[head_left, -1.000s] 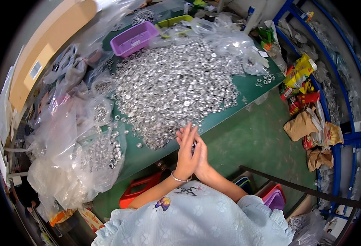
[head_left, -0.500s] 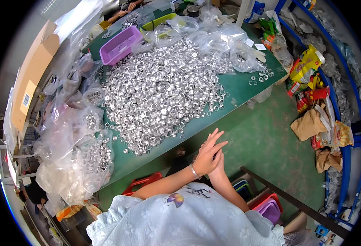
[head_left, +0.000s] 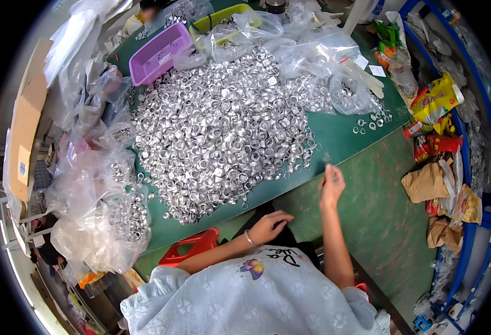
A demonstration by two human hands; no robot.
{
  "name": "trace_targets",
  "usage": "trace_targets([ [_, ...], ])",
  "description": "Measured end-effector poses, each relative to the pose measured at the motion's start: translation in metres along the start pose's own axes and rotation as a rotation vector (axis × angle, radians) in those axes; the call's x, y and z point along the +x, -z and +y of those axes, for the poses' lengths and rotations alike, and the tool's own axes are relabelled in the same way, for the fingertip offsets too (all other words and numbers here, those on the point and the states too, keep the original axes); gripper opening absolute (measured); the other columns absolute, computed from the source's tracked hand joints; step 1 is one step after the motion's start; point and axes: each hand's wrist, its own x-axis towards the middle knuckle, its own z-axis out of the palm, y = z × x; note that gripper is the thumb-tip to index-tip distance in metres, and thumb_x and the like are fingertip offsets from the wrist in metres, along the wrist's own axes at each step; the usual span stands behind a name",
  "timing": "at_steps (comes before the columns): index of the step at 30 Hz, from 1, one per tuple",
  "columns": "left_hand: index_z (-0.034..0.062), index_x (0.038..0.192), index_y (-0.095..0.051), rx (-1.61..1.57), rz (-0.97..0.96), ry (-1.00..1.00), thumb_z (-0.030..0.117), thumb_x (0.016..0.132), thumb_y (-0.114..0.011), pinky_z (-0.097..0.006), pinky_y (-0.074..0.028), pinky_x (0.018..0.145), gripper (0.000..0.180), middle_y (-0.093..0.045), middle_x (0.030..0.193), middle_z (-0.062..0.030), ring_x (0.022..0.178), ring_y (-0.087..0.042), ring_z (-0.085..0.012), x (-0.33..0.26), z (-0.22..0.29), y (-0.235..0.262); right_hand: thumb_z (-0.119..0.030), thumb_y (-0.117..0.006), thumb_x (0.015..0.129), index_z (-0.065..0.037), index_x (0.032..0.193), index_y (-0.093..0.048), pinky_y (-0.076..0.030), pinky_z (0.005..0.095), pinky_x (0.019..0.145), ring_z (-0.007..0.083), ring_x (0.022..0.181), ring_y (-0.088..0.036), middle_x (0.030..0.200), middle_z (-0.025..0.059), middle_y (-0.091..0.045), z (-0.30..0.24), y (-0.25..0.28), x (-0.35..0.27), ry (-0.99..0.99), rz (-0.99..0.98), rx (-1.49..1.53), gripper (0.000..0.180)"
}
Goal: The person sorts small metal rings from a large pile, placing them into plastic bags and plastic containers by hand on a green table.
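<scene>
Hundreds of silvery metal rings lie in a broad heap across the middle of the green tabletop, thinning into loose single pieces toward the near edge. Apart from the heap, a few more rings lie near the right corner.

The right hand is raised by the near edge, to the right of the heap, its fingertips reaching the line of that edge in the view. Its grip is narrow, fingers curled in toward the thumb; whether anything small sits between them I cannot tell. The left hand is nearer the body, just off the near edge, palm mostly down. Its grip is loosely bent, and the underside is hidden, so I cannot tell whether it holds anything. A bracelet circles the left wrist.

At the heap's far left side stands a purple tray, with a yellow-green tray just beside it toward the far edge. Clear plastic bags crowd the left end, some with rings inside. More clear plastic covers the far right part, near a white card.
</scene>
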Motion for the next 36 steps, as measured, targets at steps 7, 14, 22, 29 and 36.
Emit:
trace_targets([
  [7, 0.0011, 0.116, -0.053, -0.007, -0.17, 0.376, 0.003, 0.084, -0.054, -0.029, -0.047, 0.082, 0.032, -0.063, 0.097, -0.0105, 0.089, -0.061, -0.0187, -0.012, -0.064, 0.009, -0.02, -0.062, 0.086, -0.002, 0.078, -0.06, -0.024, 0.0211, 0.033, 0.0031, 0.04, -0.034, 0.064, 0.0009, -0.05, -0.023, 0.01, 0.135, 0.141, -0.03, -0.176, 0.02],
  [14, -0.0008, 0.119, -0.048, -0.183, -0.154, 0.479, 0.005, 0.087, -0.053, -0.026, -0.047, 0.08, 0.033, -0.064, 0.096, -0.0098, 0.089, -0.06, -0.0141, 0.03, -0.062, -0.019, -0.023, -0.06, 0.087, -0.003, 0.077, -0.057, -0.023, 0.0212, 0.032, 0.0046, 0.038, -0.034, 0.062, -0.0013, -0.047, -0.083, 0.055, 0.196, 0.081, 0.038, 0.051, 0.023],
  [22, 0.002, 0.112, -0.055, -0.066, 0.215, 0.556, 0.007, 0.084, -0.058, -0.029, -0.05, 0.072, 0.029, -0.066, 0.089, -0.01, 0.079, -0.063, -0.0176, 0.046, -0.08, -0.085, -0.018, -0.062, 0.083, -0.004, 0.078, -0.058, -0.044, 0.0384, 0.053, 0.0283, 0.063, -0.057, 0.074, 0.0098, -0.057, -0.156, 0.089, 0.375, 1.175, 0.111, -0.908, 0.015],
  [29, -0.0009, 0.108, -0.057, 0.072, 0.36, 0.591, 0.003, 0.084, -0.054, -0.028, -0.051, 0.068, 0.024, -0.065, 0.087, -0.0119, 0.077, -0.063, -0.0182, 0.093, -0.028, -0.143, -0.016, -0.059, 0.083, -0.007, 0.082, -0.058, -0.047, 0.0377, 0.059, 0.0269, 0.075, -0.056, 0.081, 0.0072, -0.055, -0.153, 0.079, 0.452, 1.313, -0.134, -1.203, 0.009],
  [36, 0.0004, 0.12, -0.045, 0.374, 0.632, 0.232, -0.005, 0.075, -0.059, -0.039, -0.041, 0.086, 0.047, -0.047, 0.111, -0.018, 0.1, -0.047, -0.0363, 0.299, 0.021, -0.154, -0.015, -0.068, 0.074, -0.006, 0.094, -0.058, -0.038, 0.0386, 0.082, 0.0289, 0.096, -0.05, 0.1, 0.0102, -0.055, -0.151, 0.089, 0.47, 1.24, -0.376, -1.056, 0.025],
])
